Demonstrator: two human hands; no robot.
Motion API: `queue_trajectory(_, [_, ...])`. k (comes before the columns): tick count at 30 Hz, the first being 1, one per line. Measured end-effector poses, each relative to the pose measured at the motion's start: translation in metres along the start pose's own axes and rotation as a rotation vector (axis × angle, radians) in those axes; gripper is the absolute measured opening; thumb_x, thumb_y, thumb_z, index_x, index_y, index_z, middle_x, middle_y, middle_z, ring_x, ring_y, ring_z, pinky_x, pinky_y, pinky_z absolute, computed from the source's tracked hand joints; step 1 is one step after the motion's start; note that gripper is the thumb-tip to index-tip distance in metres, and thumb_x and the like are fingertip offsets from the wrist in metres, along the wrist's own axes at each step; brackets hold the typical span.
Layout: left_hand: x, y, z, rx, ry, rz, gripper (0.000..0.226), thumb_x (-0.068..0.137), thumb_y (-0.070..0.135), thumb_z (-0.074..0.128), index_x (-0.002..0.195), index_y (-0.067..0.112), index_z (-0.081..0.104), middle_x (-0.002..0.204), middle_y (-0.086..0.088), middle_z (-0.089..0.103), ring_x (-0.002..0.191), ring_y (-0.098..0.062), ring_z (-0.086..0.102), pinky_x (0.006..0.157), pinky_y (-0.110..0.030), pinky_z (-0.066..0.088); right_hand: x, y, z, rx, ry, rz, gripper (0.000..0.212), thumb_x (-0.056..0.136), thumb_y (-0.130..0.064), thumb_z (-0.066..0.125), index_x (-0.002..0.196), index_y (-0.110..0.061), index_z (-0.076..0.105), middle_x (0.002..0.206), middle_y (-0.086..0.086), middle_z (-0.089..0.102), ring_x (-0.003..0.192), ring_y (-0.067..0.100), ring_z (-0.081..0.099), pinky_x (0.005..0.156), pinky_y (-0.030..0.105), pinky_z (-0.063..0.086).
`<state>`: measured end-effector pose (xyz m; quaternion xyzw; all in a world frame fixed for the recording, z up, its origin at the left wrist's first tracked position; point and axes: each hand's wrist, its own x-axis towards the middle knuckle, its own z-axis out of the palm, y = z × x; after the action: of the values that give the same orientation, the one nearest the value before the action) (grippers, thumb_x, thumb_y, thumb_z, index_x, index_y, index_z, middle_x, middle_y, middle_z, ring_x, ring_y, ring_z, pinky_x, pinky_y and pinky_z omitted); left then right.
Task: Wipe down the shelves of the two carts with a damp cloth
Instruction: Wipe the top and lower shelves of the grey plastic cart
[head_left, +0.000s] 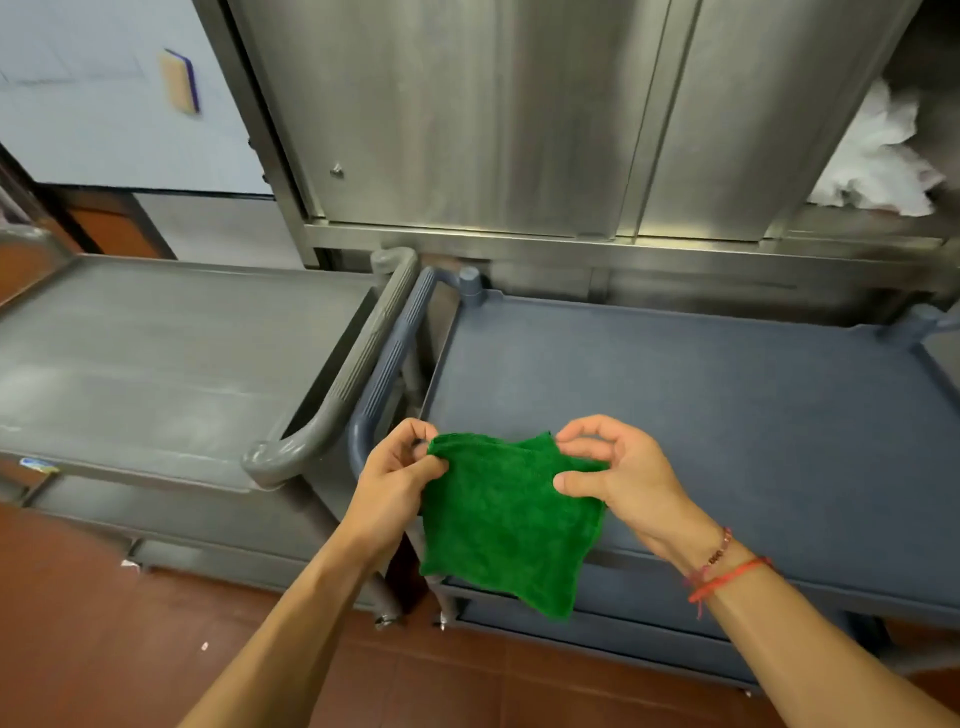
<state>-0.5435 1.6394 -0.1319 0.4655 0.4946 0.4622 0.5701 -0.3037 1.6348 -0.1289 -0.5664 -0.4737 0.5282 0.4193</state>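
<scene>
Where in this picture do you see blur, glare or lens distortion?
Head view: the sponge on the wall is blurred; soft glare streaks the steel cabinet; the wide lens bows edges of the grey cart; the green cloth is fairly clear.

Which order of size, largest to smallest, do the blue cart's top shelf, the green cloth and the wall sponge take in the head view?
1. blue cart's top shelf
2. green cloth, enlarged by nearness
3. wall sponge, far away; true size unsure
</scene>
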Motion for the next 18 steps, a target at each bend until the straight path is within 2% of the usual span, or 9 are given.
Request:
queue_trajectory(3, [0.007, -0.012, -0.008, -0.028, 0.004, -0.016, 0.025, 0.091, -0.015, 0.047, 0.087, 0.009, 0.050, 0.062, -0.005, 0.038, 0.055, -0.014, 0.040, 0.051, -0.022, 0.040, 0.009, 0.005, 0.006, -0.067, 0.004, 0.022, 0.041, 0.069, 0.014, 0.080, 0.089, -0.019, 0.068, 0.093, -0.001, 0.077, 0.098, 0.004, 0.068, 0.081, 0.033, 0.056])
queue_trajectory(6, [0.011, -0.017, -0.012, -0.039, 0.010, -0.036, 0.028, 0.089, -0.018, 0.046, 0.086, 0.010, 0.051, 0.061, -0.005, 0.038, 0.056, -0.014, 0.039, 0.054, -0.023, 0.039, 0.014, 0.008, 0.010, -0.079, 0.005, 0.051, 0.039, 0.068, 0.015, 0.080, 0.086, -0.017, 0.065, 0.083, -0.003, 0.078, 0.086, 0.005, 0.069, 0.080, 0.035, 0.055])
queue_trajectory(11, [0.023, -0.017, -0.016, 0.018, 0.048, -0.083, 0.028, 0.089, -0.018, 0.046, 0.083, 0.009, 0.051, 0.056, 0.000, 0.046, 0.051, -0.011, 0.043, 0.048, -0.020, 0.040, 0.034, 0.013, 0.013, -0.123, -0.028, 0.080, 0.035, 0.068, 0.010, 0.083, 0.081, -0.017, 0.064, 0.077, -0.003, 0.076, 0.082, 0.010, 0.067, 0.075, 0.030, 0.051])
queue_trajectory(14, [0.036, -0.020, -0.017, 0.070, 0.096, -0.116, 0.029, 0.088, -0.017, 0.047, 0.082, 0.010, 0.052, 0.059, -0.003, 0.046, 0.051, -0.012, 0.043, 0.047, -0.021, 0.039, 0.051, 0.017, 0.014, -0.144, -0.062, 0.079, 0.032, 0.068, 0.008, 0.083, 0.079, -0.016, 0.065, 0.075, -0.004, 0.074, 0.078, 0.007, 0.064, 0.071, 0.026, 0.049])
queue_trajectory(16, [0.052, -0.021, -0.015, 0.127, 0.128, -0.126, 0.029, 0.086, -0.017, 0.049, 0.081, 0.011, 0.053, 0.063, -0.007, 0.049, 0.055, -0.015, 0.045, 0.053, -0.025, 0.040, 0.066, 0.021, 0.016, -0.149, -0.047, 0.069, 0.032, 0.069, 0.010, 0.081, 0.076, -0.016, 0.065, 0.073, -0.006, 0.069, 0.071, -0.001, 0.061, 0.065, 0.016, 0.047])
queue_trajectory(18, [0.079, -0.029, -0.014, 0.223, 0.183, -0.117, 0.026, 0.086, -0.014, 0.051, 0.084, 0.011, 0.057, 0.071, -0.011, 0.058, 0.065, -0.019, 0.053, 0.062, -0.034, 0.046, 0.087, 0.027, 0.018, -0.179, 0.017, 0.026, 0.034, 0.072, 0.012, 0.078, 0.075, -0.019, 0.064, 0.076, -0.004, 0.065, 0.066, -0.005, 0.059, 0.066, 0.016, 0.046])
